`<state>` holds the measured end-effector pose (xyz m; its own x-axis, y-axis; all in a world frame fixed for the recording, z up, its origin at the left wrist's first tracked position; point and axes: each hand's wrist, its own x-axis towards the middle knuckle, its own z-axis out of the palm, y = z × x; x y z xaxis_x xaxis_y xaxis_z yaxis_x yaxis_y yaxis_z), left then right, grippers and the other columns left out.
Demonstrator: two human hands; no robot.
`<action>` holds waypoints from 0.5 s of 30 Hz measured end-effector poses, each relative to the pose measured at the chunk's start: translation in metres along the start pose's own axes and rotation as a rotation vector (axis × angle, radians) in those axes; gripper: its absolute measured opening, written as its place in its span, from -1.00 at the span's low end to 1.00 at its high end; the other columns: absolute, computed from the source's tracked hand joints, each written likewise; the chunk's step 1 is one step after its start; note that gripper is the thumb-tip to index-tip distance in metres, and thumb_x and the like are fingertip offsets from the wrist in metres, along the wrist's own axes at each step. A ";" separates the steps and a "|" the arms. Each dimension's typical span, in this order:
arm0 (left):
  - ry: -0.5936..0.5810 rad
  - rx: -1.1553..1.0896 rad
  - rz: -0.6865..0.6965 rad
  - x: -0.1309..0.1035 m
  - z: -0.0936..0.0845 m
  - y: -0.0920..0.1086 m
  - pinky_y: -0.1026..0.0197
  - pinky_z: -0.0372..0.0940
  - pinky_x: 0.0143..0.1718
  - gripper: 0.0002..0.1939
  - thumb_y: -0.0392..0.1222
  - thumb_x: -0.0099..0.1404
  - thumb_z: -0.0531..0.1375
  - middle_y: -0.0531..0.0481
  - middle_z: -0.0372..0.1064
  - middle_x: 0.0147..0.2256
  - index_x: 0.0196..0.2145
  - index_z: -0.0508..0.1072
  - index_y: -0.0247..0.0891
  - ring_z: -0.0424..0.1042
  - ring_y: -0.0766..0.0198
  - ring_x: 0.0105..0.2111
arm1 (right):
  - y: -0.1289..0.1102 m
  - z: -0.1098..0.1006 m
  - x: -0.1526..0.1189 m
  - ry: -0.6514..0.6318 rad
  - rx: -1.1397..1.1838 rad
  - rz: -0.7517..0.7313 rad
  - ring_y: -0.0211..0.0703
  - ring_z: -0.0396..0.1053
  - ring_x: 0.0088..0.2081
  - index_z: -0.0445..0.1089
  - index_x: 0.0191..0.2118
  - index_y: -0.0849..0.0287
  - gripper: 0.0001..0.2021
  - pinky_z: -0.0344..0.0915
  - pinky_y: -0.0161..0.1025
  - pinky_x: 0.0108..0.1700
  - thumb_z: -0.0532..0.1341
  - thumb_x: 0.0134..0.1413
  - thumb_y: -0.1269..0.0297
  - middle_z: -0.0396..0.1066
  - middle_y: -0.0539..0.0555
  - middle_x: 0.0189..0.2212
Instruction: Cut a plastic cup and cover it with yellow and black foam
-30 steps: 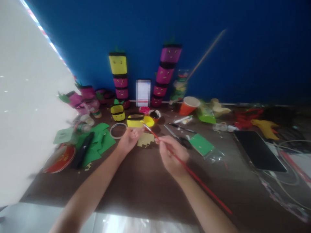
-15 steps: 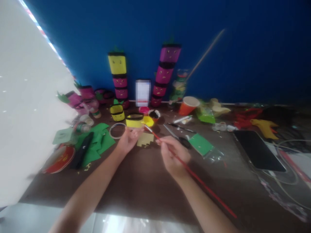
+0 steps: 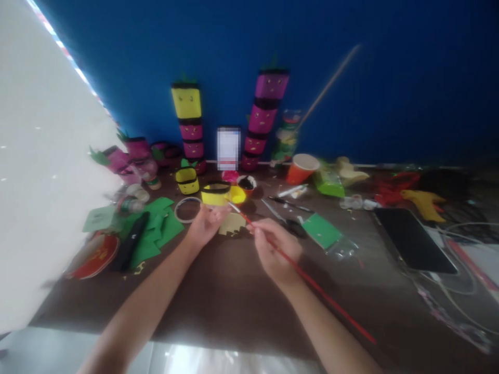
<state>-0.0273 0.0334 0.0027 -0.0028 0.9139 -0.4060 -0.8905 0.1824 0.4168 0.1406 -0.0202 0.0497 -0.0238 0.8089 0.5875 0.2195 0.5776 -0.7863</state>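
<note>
My left hand (image 3: 210, 222) is closed on the underside of a small yellow cup (image 3: 214, 197) with a black rim, holding it up over the table. A long red paintbrush (image 3: 312, 280) is pinched in my right hand (image 3: 275, 246). Its tip is at the right side of the yellow cup; whether it touches cannot be made out. Just behind the tip sits a tub of yellow paint (image 3: 237, 194), and beside that a cup with black paint (image 3: 247, 183). A piece of pale yellow paper (image 3: 233, 224) lies under the hands.
Stacked purple and yellow cups with faces (image 3: 260, 119) stand against the blue wall. Green paper (image 3: 158, 228) and a tape roll (image 3: 188, 209) lie left. Scissors (image 3: 278, 213), a green pad (image 3: 322, 231), an orange cup (image 3: 301, 170), a phone (image 3: 415, 240) and a yellow glue gun (image 3: 423, 204) lie right.
The brush tip has shifted slightly left against the yellow cup, with my right hand following a little. My left hand keeps its hold on the cup.
</note>
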 end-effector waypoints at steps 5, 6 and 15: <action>-0.005 -0.042 0.016 0.001 -0.001 0.001 0.08 0.29 0.05 -0.59 0.05 0.30 0.02 -0.26 0.38 -0.06 -0.10 0.37 -0.33 0.39 0.10 0.01 | -0.002 -0.003 0.001 -0.022 -0.015 -0.042 -0.23 0.43 -0.43 0.37 -0.36 0.14 -0.89 0.41 -0.30 -0.38 0.12 0.05 0.45 0.44 0.04 -0.48; -0.008 -0.048 0.018 0.001 -0.001 0.001 0.09 0.29 0.05 -0.59 0.06 0.30 0.02 -0.26 0.38 -0.06 -0.10 0.37 -0.33 0.39 0.10 0.01 | -0.003 -0.004 0.001 -0.015 -0.018 -0.055 -0.23 0.43 -0.43 0.37 -0.36 0.14 -0.88 0.41 -0.31 -0.38 0.12 0.04 0.46 0.44 0.03 -0.48; -0.079 0.025 0.045 -0.004 0.002 0.001 0.14 0.29 0.04 -0.49 0.09 0.34 -0.12 -0.31 0.39 -0.07 -0.06 0.33 -0.40 0.39 0.14 0.00 | 0.000 -0.001 -0.003 -0.013 0.009 -0.007 -0.23 0.43 -0.42 0.37 -0.34 0.14 -0.89 0.40 -0.31 -0.38 0.12 0.06 0.45 0.42 0.04 -0.46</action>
<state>-0.0271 0.0308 0.0059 -0.0055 0.9468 -0.3218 -0.8786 0.1490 0.4537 0.1419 -0.0222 0.0481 -0.0381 0.8062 0.5904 0.2102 0.5840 -0.7840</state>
